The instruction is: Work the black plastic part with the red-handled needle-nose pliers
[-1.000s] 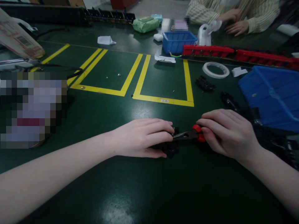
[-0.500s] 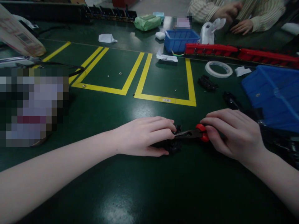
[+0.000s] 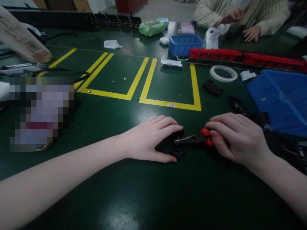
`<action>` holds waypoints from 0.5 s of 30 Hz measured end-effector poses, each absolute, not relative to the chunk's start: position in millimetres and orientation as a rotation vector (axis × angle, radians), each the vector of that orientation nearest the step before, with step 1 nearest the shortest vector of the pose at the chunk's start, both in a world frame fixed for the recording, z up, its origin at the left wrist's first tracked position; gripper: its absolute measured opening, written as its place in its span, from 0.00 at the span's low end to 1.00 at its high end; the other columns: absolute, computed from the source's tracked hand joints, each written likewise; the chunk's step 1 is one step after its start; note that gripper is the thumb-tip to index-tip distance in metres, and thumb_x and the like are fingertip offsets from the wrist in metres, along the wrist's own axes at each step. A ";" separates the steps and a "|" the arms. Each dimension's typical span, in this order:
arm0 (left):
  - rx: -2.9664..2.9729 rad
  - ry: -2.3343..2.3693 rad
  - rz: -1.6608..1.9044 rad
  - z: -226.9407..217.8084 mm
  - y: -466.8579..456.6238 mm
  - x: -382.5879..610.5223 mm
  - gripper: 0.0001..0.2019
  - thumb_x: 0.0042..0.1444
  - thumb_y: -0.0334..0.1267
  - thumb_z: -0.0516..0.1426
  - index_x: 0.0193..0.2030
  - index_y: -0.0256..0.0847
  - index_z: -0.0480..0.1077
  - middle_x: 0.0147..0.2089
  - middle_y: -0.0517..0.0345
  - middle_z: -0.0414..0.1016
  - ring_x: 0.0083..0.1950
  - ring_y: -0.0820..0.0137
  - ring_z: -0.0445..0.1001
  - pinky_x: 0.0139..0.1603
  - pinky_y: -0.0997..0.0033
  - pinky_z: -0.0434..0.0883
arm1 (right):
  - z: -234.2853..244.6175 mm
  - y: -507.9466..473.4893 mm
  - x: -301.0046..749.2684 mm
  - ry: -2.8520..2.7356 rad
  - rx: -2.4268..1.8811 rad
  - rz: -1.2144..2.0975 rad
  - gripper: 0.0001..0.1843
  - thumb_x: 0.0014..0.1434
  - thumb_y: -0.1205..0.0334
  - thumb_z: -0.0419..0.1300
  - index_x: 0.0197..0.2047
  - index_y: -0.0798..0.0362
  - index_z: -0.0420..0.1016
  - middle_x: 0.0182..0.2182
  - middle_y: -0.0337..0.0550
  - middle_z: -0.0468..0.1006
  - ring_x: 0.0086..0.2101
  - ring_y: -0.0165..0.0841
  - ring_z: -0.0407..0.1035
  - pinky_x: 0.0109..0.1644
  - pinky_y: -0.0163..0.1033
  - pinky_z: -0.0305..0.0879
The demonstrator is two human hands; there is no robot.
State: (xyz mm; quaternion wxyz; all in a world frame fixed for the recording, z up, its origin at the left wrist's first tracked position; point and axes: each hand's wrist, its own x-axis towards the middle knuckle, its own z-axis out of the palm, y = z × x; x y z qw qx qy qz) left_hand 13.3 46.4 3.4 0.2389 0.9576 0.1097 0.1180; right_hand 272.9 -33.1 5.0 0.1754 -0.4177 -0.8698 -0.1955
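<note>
My left hand point(image 3: 155, 139) grips a small black plastic part point(image 3: 177, 150) on the dark green table, fingers at its far edge and thumb at its near edge. In my right hand point(image 3: 240, 137) is a pair of needle-nose pliers point(image 3: 207, 137) with red handles. The jaws point left and their tips rest over the middle of the black part. What lies between the tips is too small to make out. Most of the handles are hidden under my right palm.
Right of my hands lie black parts point(image 3: 213, 87), a tape roll point(image 3: 223, 73) and a large blue bin point(image 3: 280, 99). A small blue bin point(image 3: 185, 46) and red strips point(image 3: 216, 54) stand farther back. Yellow tape point(image 3: 170, 104) marks the table. Across it, a person in a striped sleeve point(image 3: 208, 14) sits.
The fingers of my left hand have moved off the middle of the black part to its edges, uncovering it and the plier tips. My right hand has barely moved.
</note>
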 end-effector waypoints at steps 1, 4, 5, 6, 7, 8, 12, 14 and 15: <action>2.625 0.298 0.330 3.2 46.4 13.1 0.34 0.55 0.51 0.61 0.61 0.31 0.60 0.57 0.43 0.66 0.56 0.58 0.66 0.56 0.59 0.65 | 5.3 -32.7 273.2 -2.464 -1.186 -0.561 0.04 0.59 0.67 0.54 0.37 0.56 0.69 0.32 0.47 0.75 0.32 0.35 0.69 0.32 0.40 0.64; 2.644 0.289 0.348 1.9 46.3 12.6 0.34 0.55 0.53 0.60 0.61 0.30 0.61 0.56 0.42 0.66 0.55 0.58 0.65 0.54 0.59 0.66 | 6.4 -32.0 273.5 -2.473 -1.196 -0.562 0.04 0.59 0.67 0.54 0.37 0.55 0.69 0.32 0.47 0.75 0.31 0.35 0.68 0.32 0.40 0.64; 2.655 0.288 0.350 1.7 46.1 12.5 0.35 0.55 0.53 0.60 0.61 0.29 0.61 0.56 0.41 0.66 0.54 0.58 0.65 0.54 0.59 0.66 | 6.6 -31.9 273.3 -2.476 -1.194 -0.562 0.04 0.59 0.67 0.54 0.37 0.56 0.69 0.32 0.47 0.75 0.31 0.35 0.68 0.32 0.40 0.64; 2.667 0.288 0.348 1.6 45.8 12.5 0.34 0.55 0.54 0.59 0.61 0.30 0.61 0.55 0.42 0.67 0.54 0.58 0.66 0.53 0.59 0.66 | 6.7 -32.0 273.0 -2.477 -1.191 -0.565 0.04 0.59 0.67 0.54 0.37 0.56 0.69 0.32 0.47 0.75 0.31 0.35 0.68 0.32 0.41 0.64; 2.682 0.289 0.340 1.9 45.4 12.5 0.34 0.55 0.54 0.59 0.61 0.30 0.62 0.55 0.42 0.67 0.53 0.58 0.66 0.52 0.59 0.66 | 6.8 -32.3 272.5 -2.477 -1.192 -0.567 0.04 0.59 0.67 0.54 0.37 0.56 0.69 0.32 0.47 0.74 0.31 0.36 0.68 0.32 0.41 0.64; 2.698 0.292 0.329 2.3 45.1 12.7 0.34 0.56 0.54 0.59 0.61 0.31 0.62 0.55 0.42 0.67 0.53 0.57 0.66 0.52 0.59 0.66 | 6.7 -32.7 271.8 -2.475 -1.193 -0.569 0.04 0.59 0.67 0.54 0.37 0.55 0.69 0.32 0.47 0.74 0.31 0.35 0.69 0.32 0.41 0.64; 2.750 0.306 0.284 5.4 44.6 14.3 0.33 0.56 0.54 0.58 0.61 0.32 0.62 0.54 0.43 0.68 0.53 0.57 0.66 0.52 0.58 0.65 | 6.1 -34.2 269.4 -2.472 -1.198 -0.567 0.04 0.59 0.66 0.53 0.37 0.55 0.69 0.32 0.47 0.74 0.31 0.35 0.69 0.32 0.41 0.65; 2.756 0.304 0.281 6.3 44.9 15.0 0.33 0.56 0.54 0.58 0.61 0.32 0.62 0.53 0.43 0.68 0.52 0.57 0.66 0.51 0.58 0.65 | 6.0 -34.0 269.2 -2.475 -1.189 -0.569 0.04 0.59 0.67 0.54 0.37 0.56 0.69 0.32 0.48 0.74 0.31 0.36 0.68 0.32 0.41 0.65; 2.756 0.303 0.283 6.4 45.2 15.1 0.33 0.56 0.54 0.58 0.61 0.32 0.62 0.53 0.43 0.68 0.52 0.57 0.66 0.51 0.59 0.65 | 6.1 -33.6 269.6 -2.477 -1.180 -0.571 0.04 0.59 0.67 0.54 0.37 0.57 0.69 0.32 0.48 0.74 0.31 0.36 0.68 0.32 0.41 0.65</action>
